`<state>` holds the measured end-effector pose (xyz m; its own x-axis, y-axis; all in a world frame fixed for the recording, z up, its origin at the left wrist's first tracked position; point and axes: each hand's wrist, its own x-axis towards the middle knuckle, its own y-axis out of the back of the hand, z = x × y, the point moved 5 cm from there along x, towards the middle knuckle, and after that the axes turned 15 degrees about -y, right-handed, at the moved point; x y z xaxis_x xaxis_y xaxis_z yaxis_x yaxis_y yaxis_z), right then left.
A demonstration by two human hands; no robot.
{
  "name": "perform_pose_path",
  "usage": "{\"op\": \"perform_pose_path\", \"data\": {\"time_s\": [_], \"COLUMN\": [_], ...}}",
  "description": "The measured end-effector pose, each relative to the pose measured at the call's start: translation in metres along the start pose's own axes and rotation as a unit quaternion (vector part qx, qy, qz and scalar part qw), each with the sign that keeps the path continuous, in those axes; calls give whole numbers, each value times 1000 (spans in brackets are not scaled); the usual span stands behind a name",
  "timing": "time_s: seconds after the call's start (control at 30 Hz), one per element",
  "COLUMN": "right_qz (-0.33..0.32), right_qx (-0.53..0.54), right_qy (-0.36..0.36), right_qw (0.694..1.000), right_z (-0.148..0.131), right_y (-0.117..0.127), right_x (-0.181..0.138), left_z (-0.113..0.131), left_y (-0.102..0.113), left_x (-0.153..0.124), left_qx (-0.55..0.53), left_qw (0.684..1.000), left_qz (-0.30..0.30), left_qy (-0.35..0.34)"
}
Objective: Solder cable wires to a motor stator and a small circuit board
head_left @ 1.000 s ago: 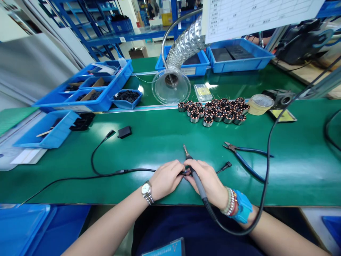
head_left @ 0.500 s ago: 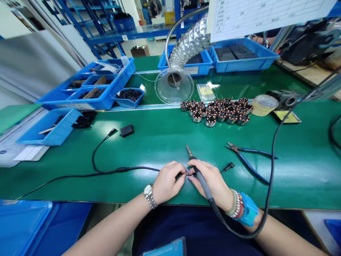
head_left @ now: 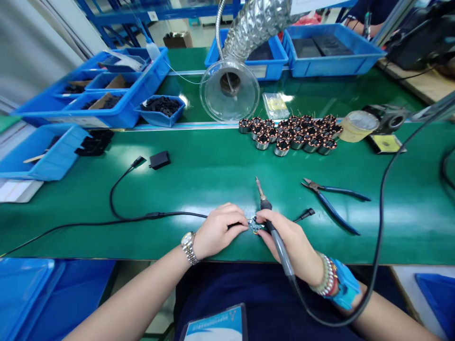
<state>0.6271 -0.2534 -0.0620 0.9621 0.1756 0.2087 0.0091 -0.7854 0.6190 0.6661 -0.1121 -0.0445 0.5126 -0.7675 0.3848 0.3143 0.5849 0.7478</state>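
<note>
My left hand (head_left: 218,229) is closed in a pinch on a black cable (head_left: 117,219) where it meets a small circuit board (head_left: 254,224). That board lies on the green mat (head_left: 213,175) between my two hands. My right hand (head_left: 289,241) is wrapped around a soldering iron (head_left: 270,224), and its fingertips touch the board. The iron's tip points away from me, up off the mat. A watch sits on my left wrist, and beads and a blue band on my right.
Blue-handled pliers (head_left: 332,199) lie to the right. Several copper-wound stators (head_left: 289,132) and a tape roll (head_left: 357,126) sit further back. A fume extractor hood (head_left: 229,90) stands behind. Blue part bins (head_left: 103,102) are at the left and rear. A small black block (head_left: 159,160) lies left of centre.
The view has tilted down and come closer. My hands have parted slightly, so the small circuit board now shows between them. The iron stays in my right hand.
</note>
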Motion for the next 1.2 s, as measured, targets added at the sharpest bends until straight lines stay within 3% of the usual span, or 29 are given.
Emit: {"op": "perform_pose_path", "data": {"time_s": [0.3,0.43,0.77,1.0,1.1,1.2], "right_qz": [4,-4,-3,83,77,57], "right_qx": [-22,-23,2,28,16,56], "right_qy": [22,20,14,60,87,61], "right_qw": [1000,1000,1000,994,993,995], "right_z": [2,1,2,-10,-11,-4], "right_y": [-3,-4,-1,37,54,63], "right_x": [-1,-2,-2,-8,-12,-12], "left_z": [-3,-3,-5,-7,-7,-8], "left_y": [-2,-4,-7,-4,-5,-4], "left_x": [-1,-1,2,8,10,10], "left_qx": [38,33,41,32,24,17], "left_qw": [999,998,998,997,996,996], "left_qz": [6,-19,-55,-72,-81,-81], "left_qy": [-29,-46,-17,-26,-37,-45]}}
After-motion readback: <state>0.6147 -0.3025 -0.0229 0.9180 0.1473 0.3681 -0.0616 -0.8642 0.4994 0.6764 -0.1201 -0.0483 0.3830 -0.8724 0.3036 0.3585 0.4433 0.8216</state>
